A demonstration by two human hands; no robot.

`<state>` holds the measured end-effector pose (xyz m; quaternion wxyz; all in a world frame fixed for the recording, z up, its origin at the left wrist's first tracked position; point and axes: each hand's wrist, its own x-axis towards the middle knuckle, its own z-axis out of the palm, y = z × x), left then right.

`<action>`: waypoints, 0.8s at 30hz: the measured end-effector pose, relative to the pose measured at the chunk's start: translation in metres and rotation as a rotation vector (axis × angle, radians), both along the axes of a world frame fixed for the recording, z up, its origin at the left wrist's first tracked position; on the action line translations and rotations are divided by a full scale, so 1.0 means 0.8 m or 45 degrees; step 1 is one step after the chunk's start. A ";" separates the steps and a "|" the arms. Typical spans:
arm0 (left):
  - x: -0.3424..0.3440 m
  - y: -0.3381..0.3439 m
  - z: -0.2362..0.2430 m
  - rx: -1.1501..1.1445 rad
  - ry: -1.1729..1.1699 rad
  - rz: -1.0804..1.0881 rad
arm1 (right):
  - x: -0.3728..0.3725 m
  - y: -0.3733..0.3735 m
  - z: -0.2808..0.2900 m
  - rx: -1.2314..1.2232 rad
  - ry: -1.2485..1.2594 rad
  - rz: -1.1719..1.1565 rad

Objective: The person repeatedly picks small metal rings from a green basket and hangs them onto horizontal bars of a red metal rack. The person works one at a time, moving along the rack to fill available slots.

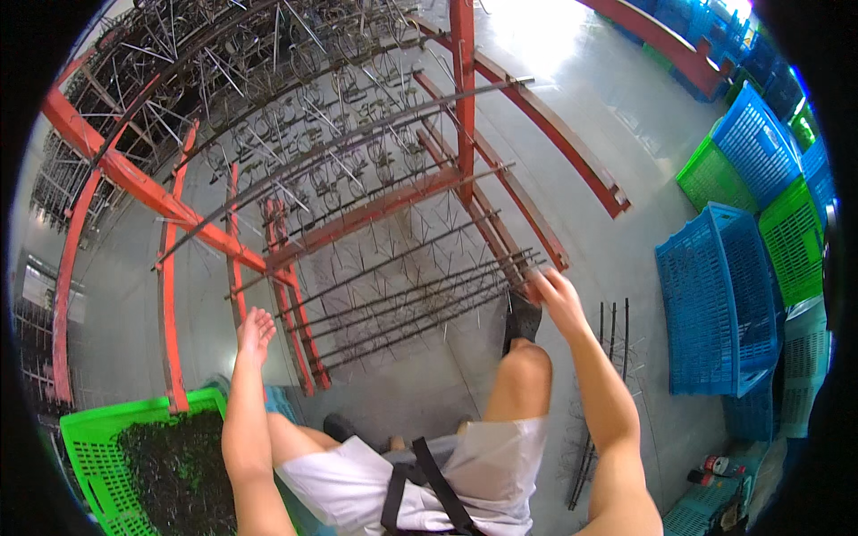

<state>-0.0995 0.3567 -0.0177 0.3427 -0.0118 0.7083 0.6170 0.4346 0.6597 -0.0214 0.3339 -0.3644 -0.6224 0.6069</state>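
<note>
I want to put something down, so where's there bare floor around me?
The smooth grey floor looks bare between the red metal rack and the latticed blue plastic crate on your right, beyond the loose thin dark rods. It's crowded on the rack, at lower left around the green plastic basket, and at far right among stacked crates.

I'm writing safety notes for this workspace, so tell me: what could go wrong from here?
The right hand is close to the ends of several closely spaced dark rods; if one shifted, it might pinch the hand.

Thin wires stick out from those rods, so they could scratch the bare right leg nearby.

More rods lie on the floor to the person's right, a possible trip hazard for a sideways step.
</note>
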 end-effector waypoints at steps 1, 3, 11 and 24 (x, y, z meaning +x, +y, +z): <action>-0.016 0.009 -0.007 0.032 -0.052 0.056 | -0.059 0.041 0.010 -0.071 -0.016 -0.011; -0.040 0.029 -0.022 0.042 -0.182 0.169 | -0.168 0.118 0.007 -0.336 -0.269 -0.264; -0.082 0.089 -0.054 0.331 -0.390 0.302 | -0.319 0.228 -0.069 -0.986 0.844 -0.554; 0.100 -0.068 0.044 0.546 -0.186 0.263 | -0.138 0.027 -0.030 -0.930 1.163 -1.249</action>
